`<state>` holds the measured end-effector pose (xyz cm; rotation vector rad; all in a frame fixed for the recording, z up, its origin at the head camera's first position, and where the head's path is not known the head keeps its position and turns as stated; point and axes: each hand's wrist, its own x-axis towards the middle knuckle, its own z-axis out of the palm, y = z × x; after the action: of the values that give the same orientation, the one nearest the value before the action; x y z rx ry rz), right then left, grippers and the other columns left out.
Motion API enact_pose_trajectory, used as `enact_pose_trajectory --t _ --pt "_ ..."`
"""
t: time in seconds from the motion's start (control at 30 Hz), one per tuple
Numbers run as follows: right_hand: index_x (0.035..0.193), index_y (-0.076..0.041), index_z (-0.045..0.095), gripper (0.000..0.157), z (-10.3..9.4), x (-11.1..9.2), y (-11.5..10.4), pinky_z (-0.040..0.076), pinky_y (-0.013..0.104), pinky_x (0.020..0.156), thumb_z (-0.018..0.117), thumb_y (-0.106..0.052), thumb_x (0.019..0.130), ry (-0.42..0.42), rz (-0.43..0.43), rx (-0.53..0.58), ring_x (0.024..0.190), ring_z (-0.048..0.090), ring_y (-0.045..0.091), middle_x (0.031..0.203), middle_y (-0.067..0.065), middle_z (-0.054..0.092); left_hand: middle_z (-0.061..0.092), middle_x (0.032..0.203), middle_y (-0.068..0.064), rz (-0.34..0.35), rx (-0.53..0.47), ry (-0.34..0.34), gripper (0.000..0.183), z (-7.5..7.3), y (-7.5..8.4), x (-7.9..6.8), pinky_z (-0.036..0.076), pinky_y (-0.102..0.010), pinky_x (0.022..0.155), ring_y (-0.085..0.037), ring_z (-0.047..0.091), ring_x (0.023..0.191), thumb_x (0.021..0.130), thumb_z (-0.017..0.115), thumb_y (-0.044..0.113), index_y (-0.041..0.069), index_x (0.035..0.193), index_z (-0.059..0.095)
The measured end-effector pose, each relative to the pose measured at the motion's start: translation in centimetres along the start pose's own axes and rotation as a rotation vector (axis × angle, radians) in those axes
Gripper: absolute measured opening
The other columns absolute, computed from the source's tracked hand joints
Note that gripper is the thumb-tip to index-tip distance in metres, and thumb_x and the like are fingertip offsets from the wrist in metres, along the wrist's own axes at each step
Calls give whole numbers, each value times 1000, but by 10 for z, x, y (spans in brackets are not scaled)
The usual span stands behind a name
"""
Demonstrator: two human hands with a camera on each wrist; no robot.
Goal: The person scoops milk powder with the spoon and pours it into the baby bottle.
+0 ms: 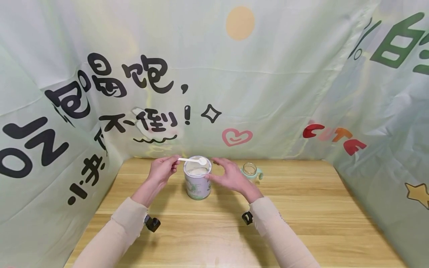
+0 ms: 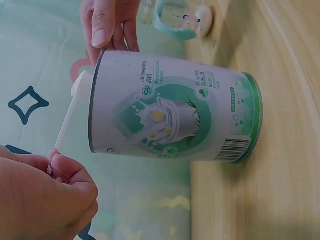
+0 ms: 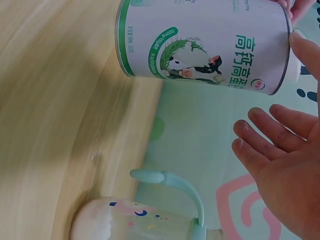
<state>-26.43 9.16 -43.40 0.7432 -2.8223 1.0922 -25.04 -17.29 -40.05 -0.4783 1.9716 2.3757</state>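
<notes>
My left hand (image 1: 162,170) pinches the end of a slim white scoop (image 1: 189,160) between thumb and fingers. The scoop's bowl, heaped with white powder (image 2: 82,82), is above the open mouth of a milk powder can (image 1: 197,188). Upright on the table, the can is white with green print, and pale powder shows inside it. Across from it, my right hand (image 1: 231,175) is spread, thumb at the can's rim and the other fingers off the can. In the right wrist view, the right palm (image 3: 295,175) holds nothing.
A clear baby bottle (image 1: 249,169) with a mint-green handle stands uncapped on the wooden table (image 1: 301,208), just behind the right hand; something white sits at its bottom. Printed cloth walls (image 1: 285,100) enclose the table's back and sides.
</notes>
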Motion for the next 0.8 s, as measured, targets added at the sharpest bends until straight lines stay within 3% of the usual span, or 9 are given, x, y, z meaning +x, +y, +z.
enact_pose_trajectory --t 0.5,0.8 --pt "144 -9 60 66 -16 -7 4 49 53 114 80 -44 92 74 26 28 134 60 32 144 13 64 71 78 3 8 34 -36 32 21 6 -1 49 -14 60 -5 57 68 101 69 9 -10 126 69" --pt "149 -7 55 73 -28 -12 11 48 52 115 80 -45 92 90 37 21 137 58 35 147 13 62 71 82 3 14 80 -60 35 35 8 -3 51 -15 63 -5 58 71 102 68 11 -8 131 67"
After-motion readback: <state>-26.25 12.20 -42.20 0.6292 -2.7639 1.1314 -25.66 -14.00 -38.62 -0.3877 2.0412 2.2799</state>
